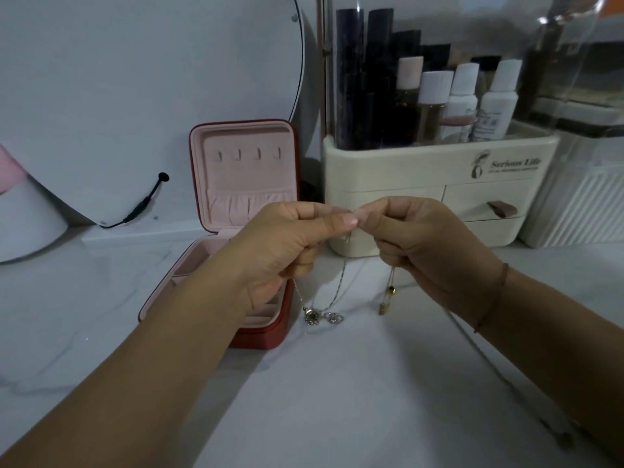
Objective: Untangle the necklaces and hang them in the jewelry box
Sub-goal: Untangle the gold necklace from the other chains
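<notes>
1. Pinching is the whole of the grip: the left hand (287,244) and right hand (429,244) meet thumb tip to fingertip above the table (337,383), each nipping the chains (338,282) at what looks like one shared spot. The lower fingers of both hands are curled in over the strands that run down through the palms.
2. The chains are held in the air just right of the box (263,336) and in front of the organizer (405,184). Only their low ends touch the table.
3. Progress, as I judge it, is early. The four hooks (238,154) in the upright lid are bare, and no chain lies in the box. The strands appear joined at the pinch, so the untangling looks unfinished, and every hanging step is left.
4. The long axis is close to vertical. The strands drop from the pinch towards the person, heavy ends down.
5. Two silver strands slant down and left to two pendants (310,314) lying side by side on the table beside the box wall.
6. A gold strand (385,298) hangs nearly straight from the right hand, its tip at the table.
7. Another thin length trails low and right along the right forearm; its end is too dim to make out.
</notes>
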The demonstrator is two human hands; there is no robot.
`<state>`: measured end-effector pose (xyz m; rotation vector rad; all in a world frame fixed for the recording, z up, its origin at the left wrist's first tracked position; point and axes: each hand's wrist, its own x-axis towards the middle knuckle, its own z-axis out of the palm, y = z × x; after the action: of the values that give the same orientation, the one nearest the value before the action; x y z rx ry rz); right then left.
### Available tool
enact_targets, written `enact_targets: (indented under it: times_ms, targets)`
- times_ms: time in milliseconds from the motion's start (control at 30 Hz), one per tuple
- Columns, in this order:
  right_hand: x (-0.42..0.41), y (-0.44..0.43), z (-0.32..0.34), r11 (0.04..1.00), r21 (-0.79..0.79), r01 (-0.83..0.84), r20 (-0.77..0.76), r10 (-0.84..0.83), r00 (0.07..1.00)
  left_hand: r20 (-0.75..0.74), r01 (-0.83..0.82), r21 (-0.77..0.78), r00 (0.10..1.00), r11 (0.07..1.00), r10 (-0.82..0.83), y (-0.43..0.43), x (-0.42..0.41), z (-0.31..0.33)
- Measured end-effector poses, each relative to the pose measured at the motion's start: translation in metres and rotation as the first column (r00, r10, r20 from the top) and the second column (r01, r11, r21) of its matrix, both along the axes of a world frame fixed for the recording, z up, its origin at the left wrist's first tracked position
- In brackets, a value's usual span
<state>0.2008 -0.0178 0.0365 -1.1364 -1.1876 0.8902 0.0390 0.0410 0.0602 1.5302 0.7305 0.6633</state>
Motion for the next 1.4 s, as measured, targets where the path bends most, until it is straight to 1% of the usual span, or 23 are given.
enact_targets:
  times_ms: [100,200,333,433,500,633,733,900,1000,1233,1300,1400]
  targets:
    - [-0.001,0.001,0.000,0.995,0.047,0.087,0.056,-0.089,0.994,-0.030,-0.033,0.034,0.999,0.999,0.034,0.002,0.000,-0.001]
    - [-0.002,0.001,0.002,0.998,0.037,0.059,0.045,-0.061,0.997,-0.046,-0.035,0.047,0.998,0.998,0.037,0.001,0.000,-0.001]
    - [-0.005,-0.001,0.004,0.999,0.011,0.037,0.042,-0.038,0.998,-0.033,-0.040,0.017,0.999,0.999,0.040,-0.001,0.001,-0.002]
    - [-0.006,-0.003,0.005,0.999,-0.001,0.050,0.116,-0.049,0.992,-0.017,-0.033,-0.001,0.999,0.999,0.033,-0.001,0.003,-0.003]
    - [-0.005,-0.004,0.006,0.999,-0.013,0.048,0.136,-0.046,0.990,-0.007,-0.016,-0.014,1.000,1.000,0.016,-0.001,0.004,-0.004]
    - [-0.005,-0.005,0.007,0.999,-0.042,0.017,0.167,-0.010,0.986,0.017,0.025,-0.033,1.000,0.999,-0.025,-0.002,0.004,-0.003]
    - [-0.004,-0.005,0.008,0.997,-0.068,-0.027,0.162,0.038,0.986,0.037,0.035,-0.037,0.999,0.999,-0.034,-0.002,0.003,-0.002]
    - [-0.004,-0.008,0.013,0.990,-0.082,-0.118,0.118,0.127,0.985,0.034,0.019,-0.037,0.999,0.999,-0.017,-0.002,0.003,-0.002]
    - [-0.004,-0.008,0.013,0.988,-0.070,-0.138,0.105,0.145,0.984,0.033,-0.015,-0.031,0.999,0.999,0.016,-0.003,0.003,-0.002]
    - [-0.002,-0.009,0.013,0.994,-0.025,-0.102,0.045,0.103,0.994,0.005,-0.031,0.060,1.000,0.998,0.031,-0.004,0.004,-0.003]
    - [-0.002,-0.009,0.013,0.996,-0.024,-0.086,0.052,0.087,0.995,-0.030,-0.047,0.135,0.998,0.990,0.052,-0.006,0.005,-0.003]
    - [-0.003,-0.008,0.011,0.998,-0.037,-0.059,0.061,0.061,0.996,-0.104,-0.074,0.310,0.988,0.948,0.112,-0.006,0.005,-0.005]
